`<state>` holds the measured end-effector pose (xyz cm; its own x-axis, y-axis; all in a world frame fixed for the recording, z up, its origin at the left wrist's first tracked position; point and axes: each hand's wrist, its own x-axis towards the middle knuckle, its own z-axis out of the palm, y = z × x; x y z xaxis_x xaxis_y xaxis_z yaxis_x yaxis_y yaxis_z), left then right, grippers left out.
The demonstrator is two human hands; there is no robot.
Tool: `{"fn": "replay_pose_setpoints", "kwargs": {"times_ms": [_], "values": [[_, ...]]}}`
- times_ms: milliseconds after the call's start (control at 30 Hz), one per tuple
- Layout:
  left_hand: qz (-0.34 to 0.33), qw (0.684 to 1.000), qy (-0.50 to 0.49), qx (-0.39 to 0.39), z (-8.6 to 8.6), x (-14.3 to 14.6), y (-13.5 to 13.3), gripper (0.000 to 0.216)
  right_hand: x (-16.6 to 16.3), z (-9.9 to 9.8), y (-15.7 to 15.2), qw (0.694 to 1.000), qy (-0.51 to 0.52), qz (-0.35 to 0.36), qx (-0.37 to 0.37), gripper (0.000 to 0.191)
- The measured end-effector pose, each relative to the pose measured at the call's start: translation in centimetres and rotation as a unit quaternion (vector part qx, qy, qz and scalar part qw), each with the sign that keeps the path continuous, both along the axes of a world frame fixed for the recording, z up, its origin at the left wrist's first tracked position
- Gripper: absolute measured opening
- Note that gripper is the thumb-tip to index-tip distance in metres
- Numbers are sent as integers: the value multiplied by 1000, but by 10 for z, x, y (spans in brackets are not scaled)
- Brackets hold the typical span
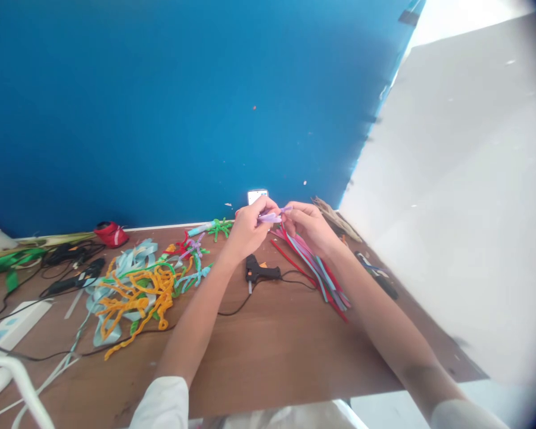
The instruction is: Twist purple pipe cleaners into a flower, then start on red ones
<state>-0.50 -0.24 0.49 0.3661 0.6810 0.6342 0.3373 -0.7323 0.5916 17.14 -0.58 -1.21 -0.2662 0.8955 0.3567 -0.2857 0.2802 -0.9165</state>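
Both hands meet above the far middle of the table, closed on purple pipe cleaners [270,218]. My left hand [251,225] grips the folded purple length between thumb and fingers. The fingers of my right hand [310,223] pinch its other end, close beside the left fingertips. Below the right wrist lies a loose bundle of red, pink, blue and grey pipe cleaners [324,280]. A black glue gun [261,271] rests on the table under the hands, its cord running off to both sides. A lit phone [256,195] stands behind the left hand, partly hidden by it.
Orange twisted pipe cleaners [138,295] and pale blue ribbon [105,328] are heaped at the left. Small green pipe cleaner shapes [220,229] lie behind. A white power strip [20,322], black cords and a red pouch [111,234] are farther left. The blue wall [183,119] bounds the table [268,351].
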Motion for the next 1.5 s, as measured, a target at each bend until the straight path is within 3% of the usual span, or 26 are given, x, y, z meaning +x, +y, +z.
{"fn": "replay_pose_setpoints", "kwargs": {"times_ms": [400,667,833,1200,1500], "values": [[-33,999,0,0,-1,1,-2,16,3,-3,5,991,76,85,-67,22],[-4,999,24,37,1,-1,-3,17,-2,-3,-1,998,43,22,-36,26],[12,998,40,44,5,-3,-4,18,-9,-5,-2,996,61,49,-34,22],[-40,999,23,27,3,-2,-6,15,-3,-4,0,993,80,67,-55,19],[-95,994,53,-8,6,-8,-6,20,8,-5,2,988,14,144,-59,21]]}}
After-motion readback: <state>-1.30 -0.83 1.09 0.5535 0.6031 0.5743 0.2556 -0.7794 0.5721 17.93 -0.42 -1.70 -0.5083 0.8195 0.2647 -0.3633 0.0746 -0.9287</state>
